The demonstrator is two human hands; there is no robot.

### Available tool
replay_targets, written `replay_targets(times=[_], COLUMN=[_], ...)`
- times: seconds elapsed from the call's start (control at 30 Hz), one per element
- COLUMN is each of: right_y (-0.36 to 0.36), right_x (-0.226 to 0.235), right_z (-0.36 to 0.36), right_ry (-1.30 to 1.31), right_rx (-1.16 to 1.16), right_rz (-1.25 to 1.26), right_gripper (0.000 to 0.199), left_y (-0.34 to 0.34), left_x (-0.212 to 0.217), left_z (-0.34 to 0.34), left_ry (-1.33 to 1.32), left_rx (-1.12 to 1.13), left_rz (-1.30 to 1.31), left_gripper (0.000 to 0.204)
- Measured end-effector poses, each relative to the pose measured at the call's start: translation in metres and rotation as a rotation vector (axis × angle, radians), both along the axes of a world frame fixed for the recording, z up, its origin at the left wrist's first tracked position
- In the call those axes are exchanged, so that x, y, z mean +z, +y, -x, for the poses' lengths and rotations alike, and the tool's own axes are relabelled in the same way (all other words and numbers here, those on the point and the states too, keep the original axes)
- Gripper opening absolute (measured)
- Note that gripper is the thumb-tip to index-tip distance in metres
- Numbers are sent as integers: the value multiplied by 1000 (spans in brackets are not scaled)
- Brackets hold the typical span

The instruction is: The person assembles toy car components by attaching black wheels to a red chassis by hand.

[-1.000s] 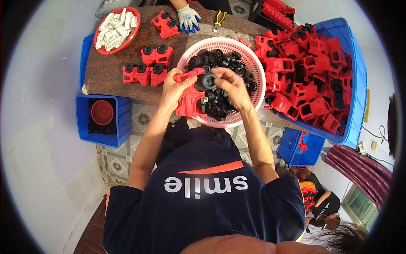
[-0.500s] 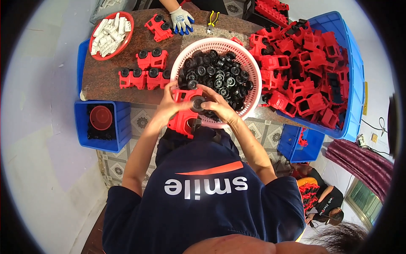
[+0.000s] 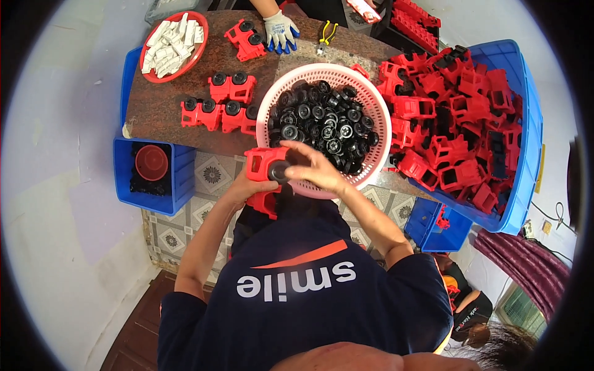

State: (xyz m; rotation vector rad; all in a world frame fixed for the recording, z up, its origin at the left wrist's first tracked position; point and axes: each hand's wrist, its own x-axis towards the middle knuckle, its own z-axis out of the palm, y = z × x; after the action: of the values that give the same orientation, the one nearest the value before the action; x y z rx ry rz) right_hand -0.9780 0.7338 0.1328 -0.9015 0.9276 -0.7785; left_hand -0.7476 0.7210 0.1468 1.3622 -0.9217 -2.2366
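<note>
A red plastic toy truck body [image 3: 257, 162] is held in front of my torso, over the near edge of the pink basket. My left hand [image 3: 245, 185] grips its near left part, with the thumb laid across it. On the truck's right side is a black toy wheel [image 3: 279, 172]. My right hand [image 3: 317, 170] closes on that wheel, its thumb at the wheel's edge and its fingers curved over the far side. Whether the wheel is fixed on an axle cannot be made out. Many loose black wheels [image 3: 322, 114] fill the pink perforated basket [image 3: 385, 139] beyond my hands.
Several wheeled red trucks [image 3: 232, 89] lie left of the basket. A red bowl [image 3: 201, 52] holds white pieces. Yellow-handled pliers [image 3: 325, 36] lie beside a co-worker's gloved hand [image 3: 281, 32]. A blue bin [image 3: 526, 154] of red bodies stands right; another blue bin [image 3: 179, 185] sits lower left.
My left hand has come down from the truck's far side to its near part. My right hand keeps hold of the wheel at the truck. The view has shifted slightly.
</note>
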Motion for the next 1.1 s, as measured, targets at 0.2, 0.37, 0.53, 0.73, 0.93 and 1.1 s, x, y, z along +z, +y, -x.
replay_targets(times=[0.2,0.37,0.53,0.73,0.93,1.1], right_y=[-102,-117,-73,-28,-18,-20], right_x=[-132,-188,-82,-3,13,13], right_z=[48,97,71,12,-3,-12], right_ry=[1123,831,439,111,323,376], right_rx=[-270,-263,-477,-359,-330,-308], right_rz=[601,502,105,82,73,46], right_gripper=[62,51,24,24,23,27], left_y=[-22,-45,-62,-68,-67,-66], left_x=[-23,-30,-20,-24,-27,-24], left_z=[26,39,43,59,55,50], left_ry=[101,77,10,20,-27,-16], left_rx=[370,465,517,487,406,410], left_rz=[38,181,208,231,267,289], left_gripper=[62,57,65,76,75,74])
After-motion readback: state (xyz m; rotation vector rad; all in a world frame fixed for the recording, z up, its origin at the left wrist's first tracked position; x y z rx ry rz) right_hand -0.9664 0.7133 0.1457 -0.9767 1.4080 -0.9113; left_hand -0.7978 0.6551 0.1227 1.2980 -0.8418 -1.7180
